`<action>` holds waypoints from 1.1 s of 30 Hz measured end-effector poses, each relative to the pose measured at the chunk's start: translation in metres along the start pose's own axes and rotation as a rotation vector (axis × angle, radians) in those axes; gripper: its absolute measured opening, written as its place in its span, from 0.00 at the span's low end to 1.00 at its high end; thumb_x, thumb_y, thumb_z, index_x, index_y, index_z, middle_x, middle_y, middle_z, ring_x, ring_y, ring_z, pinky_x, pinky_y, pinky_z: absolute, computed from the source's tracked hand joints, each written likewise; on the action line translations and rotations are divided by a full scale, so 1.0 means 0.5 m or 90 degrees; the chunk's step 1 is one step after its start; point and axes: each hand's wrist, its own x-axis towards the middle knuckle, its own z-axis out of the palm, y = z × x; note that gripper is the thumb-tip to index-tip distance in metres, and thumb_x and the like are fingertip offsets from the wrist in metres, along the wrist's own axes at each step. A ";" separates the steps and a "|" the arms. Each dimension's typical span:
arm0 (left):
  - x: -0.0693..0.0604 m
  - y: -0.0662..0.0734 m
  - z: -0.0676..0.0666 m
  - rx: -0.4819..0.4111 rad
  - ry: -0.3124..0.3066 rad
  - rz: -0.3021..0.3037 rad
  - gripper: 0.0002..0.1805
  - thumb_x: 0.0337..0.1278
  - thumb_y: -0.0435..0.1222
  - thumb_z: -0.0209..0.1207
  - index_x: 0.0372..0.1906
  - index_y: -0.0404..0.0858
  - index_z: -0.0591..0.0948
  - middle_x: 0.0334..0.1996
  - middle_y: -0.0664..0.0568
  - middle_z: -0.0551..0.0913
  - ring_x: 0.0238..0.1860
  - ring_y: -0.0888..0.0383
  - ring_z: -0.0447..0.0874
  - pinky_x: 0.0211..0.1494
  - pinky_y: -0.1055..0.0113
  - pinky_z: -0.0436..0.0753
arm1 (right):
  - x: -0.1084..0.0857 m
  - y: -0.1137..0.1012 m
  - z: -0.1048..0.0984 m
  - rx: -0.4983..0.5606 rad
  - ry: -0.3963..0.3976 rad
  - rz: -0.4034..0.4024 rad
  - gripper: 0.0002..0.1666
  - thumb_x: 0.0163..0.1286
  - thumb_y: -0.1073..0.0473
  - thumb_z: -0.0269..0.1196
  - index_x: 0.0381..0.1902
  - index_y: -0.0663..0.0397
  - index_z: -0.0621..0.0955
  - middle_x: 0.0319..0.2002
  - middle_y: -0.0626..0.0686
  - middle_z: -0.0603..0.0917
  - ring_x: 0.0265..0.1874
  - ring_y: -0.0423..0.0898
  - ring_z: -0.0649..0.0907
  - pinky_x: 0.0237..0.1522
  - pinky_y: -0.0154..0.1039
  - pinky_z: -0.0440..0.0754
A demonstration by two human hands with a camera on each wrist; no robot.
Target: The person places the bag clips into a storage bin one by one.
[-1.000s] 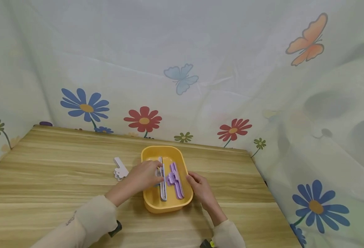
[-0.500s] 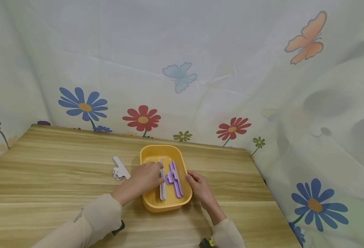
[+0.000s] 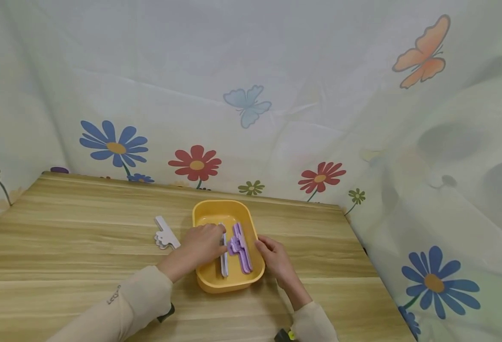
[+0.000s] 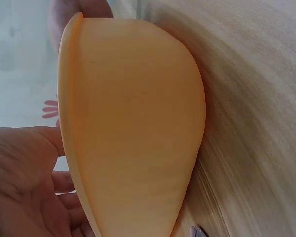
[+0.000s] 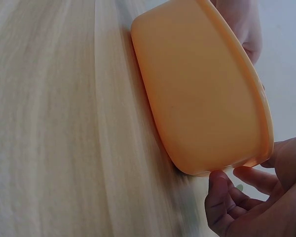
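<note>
A yellow plastic box (image 3: 229,287) sits on the table, its outer wall filling much of both wrist views. Inside it, my left hand (image 3: 203,243) holds a long pale clip (image 3: 224,264), and the hand covers the clip's left side. To the right of that clip lies a purple clip (image 3: 244,256) with a scalloped handle. My right hand (image 3: 277,260) pinches the box's right rim; in the right wrist view its fingertips (image 5: 218,178) touch the wall just under the rim.
On the wooden table (image 3: 84,237), left of the box, lies another pale clip (image 3: 165,232) with a scalloped handle. A curtain (image 3: 285,61) printed with flowers and butterflies hangs behind the table and along its sides.
The pale clip in my left hand has sunk slightly lower in the box and its far end shows less. My left forearm has shifted a little right. The right hand stays on the rim.
</note>
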 end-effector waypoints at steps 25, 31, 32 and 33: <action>-0.021 -0.027 -0.011 -0.079 0.151 0.002 0.19 0.64 0.37 0.69 0.57 0.35 0.84 0.55 0.41 0.85 0.57 0.42 0.83 0.62 0.45 0.80 | -0.001 -0.006 0.000 -0.003 -0.002 0.012 0.23 0.82 0.57 0.55 0.67 0.67 0.78 0.61 0.66 0.81 0.58 0.60 0.82 0.60 0.56 0.80; -0.033 -0.042 -0.014 -0.130 0.169 -0.018 0.20 0.66 0.37 0.68 0.60 0.35 0.83 0.57 0.44 0.84 0.58 0.44 0.82 0.61 0.47 0.81 | -0.001 -0.004 0.001 -0.004 0.001 0.012 0.24 0.82 0.56 0.56 0.66 0.66 0.78 0.60 0.67 0.82 0.57 0.60 0.83 0.58 0.56 0.82; -0.035 -0.045 -0.015 -0.136 0.175 -0.018 0.20 0.66 0.37 0.68 0.60 0.35 0.82 0.57 0.44 0.84 0.57 0.45 0.82 0.60 0.48 0.82 | -0.002 -0.003 0.001 -0.005 0.001 0.012 0.24 0.82 0.55 0.56 0.66 0.66 0.78 0.60 0.67 0.82 0.57 0.60 0.83 0.58 0.56 0.82; -0.036 -0.049 -0.016 -0.142 0.182 -0.017 0.20 0.67 0.37 0.67 0.61 0.35 0.82 0.56 0.44 0.84 0.56 0.46 0.83 0.58 0.49 0.83 | -0.002 -0.003 0.001 -0.005 0.001 0.011 0.24 0.82 0.55 0.56 0.66 0.67 0.78 0.60 0.67 0.82 0.57 0.60 0.83 0.58 0.55 0.82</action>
